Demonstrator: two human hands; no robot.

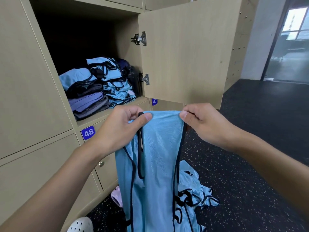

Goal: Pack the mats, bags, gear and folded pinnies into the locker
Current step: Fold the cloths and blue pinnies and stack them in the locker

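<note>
A light blue pinny [157, 164] with dark trim hangs down in front of me, held up by its top edge. My left hand [123, 126] pinches its left top corner and my right hand [205, 123] pinches the right one. Behind it the locker [107, 113] stands open. Inside lie folded blue pinnies [112, 81] in a stack, with folded purple and grey mats [88, 101] to their left under a blue bundle. A dark item [133, 79] stands at the locker's right wall, partly hidden.
The open locker door [187, 52] juts out to the right at chest height. Loose blue pinnies [194, 190] lie in a heap on the dark speckled floor below. A pink cloth [116, 195] lies by the locker base. A white shoe [82, 225] shows bottom left.
</note>
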